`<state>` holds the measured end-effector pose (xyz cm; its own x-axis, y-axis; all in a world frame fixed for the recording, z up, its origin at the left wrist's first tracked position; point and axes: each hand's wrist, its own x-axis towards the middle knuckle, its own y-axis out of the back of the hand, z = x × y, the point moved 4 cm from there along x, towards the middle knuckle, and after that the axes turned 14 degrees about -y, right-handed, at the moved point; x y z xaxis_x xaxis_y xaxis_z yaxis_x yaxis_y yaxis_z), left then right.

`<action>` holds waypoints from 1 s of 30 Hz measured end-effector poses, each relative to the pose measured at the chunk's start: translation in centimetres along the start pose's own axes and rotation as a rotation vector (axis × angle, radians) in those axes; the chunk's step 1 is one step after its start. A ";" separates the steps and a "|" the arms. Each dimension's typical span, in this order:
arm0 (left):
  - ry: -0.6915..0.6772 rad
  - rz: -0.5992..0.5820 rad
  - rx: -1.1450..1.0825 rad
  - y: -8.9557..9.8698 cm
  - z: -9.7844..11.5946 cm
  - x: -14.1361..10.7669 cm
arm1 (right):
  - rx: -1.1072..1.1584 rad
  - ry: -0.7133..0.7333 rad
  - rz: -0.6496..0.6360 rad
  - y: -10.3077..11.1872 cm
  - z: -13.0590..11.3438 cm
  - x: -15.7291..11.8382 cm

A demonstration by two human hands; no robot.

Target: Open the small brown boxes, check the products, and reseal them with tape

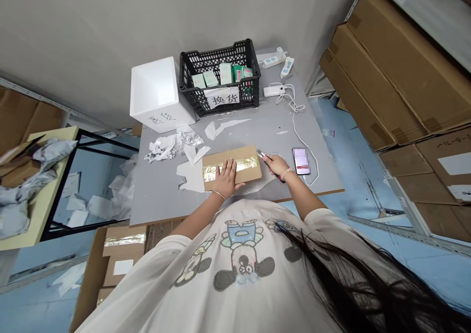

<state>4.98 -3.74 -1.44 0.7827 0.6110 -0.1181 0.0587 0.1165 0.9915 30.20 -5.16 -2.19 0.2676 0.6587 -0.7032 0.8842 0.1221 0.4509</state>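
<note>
A taped brown cardboard box (pixel 246 172) lies flat on the table near its front edge, with a shiny strip of clear tape running along its top. My left hand (pixel 227 178) rests palm down on the box, fingers stretched out. In my right hand (pixel 278 166) is a utility knife (pixel 264 159), gripped with its tip pointing at the box's right end. Whether the blade touches the cardboard I cannot tell. White paper scraps (pixel 189 176) stick out beneath and beside the box.
Behind stand a white foam box (pixel 151 90) and a black crate (pixel 220 108) holding small cartons. Crumpled paper (pixel 162 147) lies left. A phone (pixel 301 161) on a white cable (pixel 300 136) sits right, below power strips (pixel 274 61). Large cartons (pixel 397 73) fill the right shelf.
</note>
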 end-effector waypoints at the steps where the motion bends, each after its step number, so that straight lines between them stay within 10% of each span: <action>1: 0.007 0.000 -0.003 0.0 0.0 0.0 | -0.026 -0.002 -0.012 0.1 -0.2 0.1; 13: 0.033 0.012 -0.029 -0.2 0.4 -0.1 | -0.474 0.140 -0.095 2.4 -0.8 0.1; 30: 0.023 -0.002 -0.081 -0.4 0.7 -0.5 | -0.440 0.075 -0.174 1.6 2.3 -3.1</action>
<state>4.94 -4.65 -1.73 0.7683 0.6283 -0.1224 0.0092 0.1803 0.9836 31.63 -8.68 -0.55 0.0871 0.6503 -0.7547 0.6629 0.5277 0.5312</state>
